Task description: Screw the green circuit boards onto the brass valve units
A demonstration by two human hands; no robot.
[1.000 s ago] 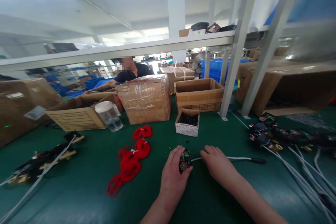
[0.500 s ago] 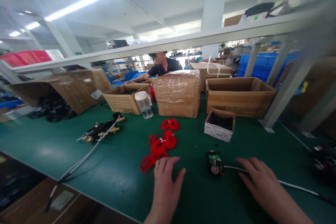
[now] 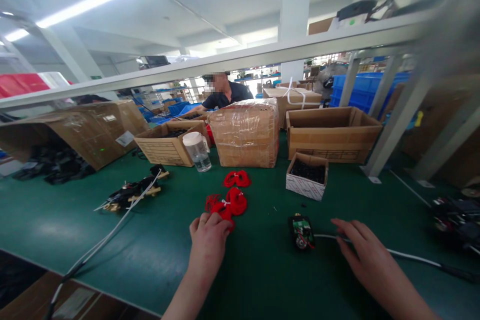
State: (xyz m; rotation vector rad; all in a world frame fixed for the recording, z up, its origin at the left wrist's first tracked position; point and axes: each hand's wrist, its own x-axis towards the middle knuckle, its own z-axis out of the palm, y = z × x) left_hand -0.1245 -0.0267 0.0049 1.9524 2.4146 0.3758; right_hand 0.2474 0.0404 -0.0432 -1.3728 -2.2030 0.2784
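My left hand (image 3: 209,241) is on the lower end of the bundles of red wire (image 3: 237,202), its fingers curled down over the nearest bundle and hiding part of it. White ties hold the bundles, which lie in a row. To the right, my right hand (image 3: 369,250) rests over a white cable (image 3: 412,257) with its fingers stretched out and the thumb apart. That cable runs into a small black housing (image 3: 301,232), which lies open and shows a green circuit board and a round silver part. The housing sits between my hands.
Behind stand a taped carton (image 3: 245,135), a clear bottle (image 3: 198,152) and a small box of black parts (image 3: 306,177). Black units with white cables (image 3: 133,192) lie at left, more black parts (image 3: 457,222) at far right. A person (image 3: 228,92) sits opposite, beneath a shelf beam (image 3: 243,57).
My left hand has moved left and forward onto the red wire, its fingers now curled over it. The right hand stays over the white cable. The camera view has shifted slightly.
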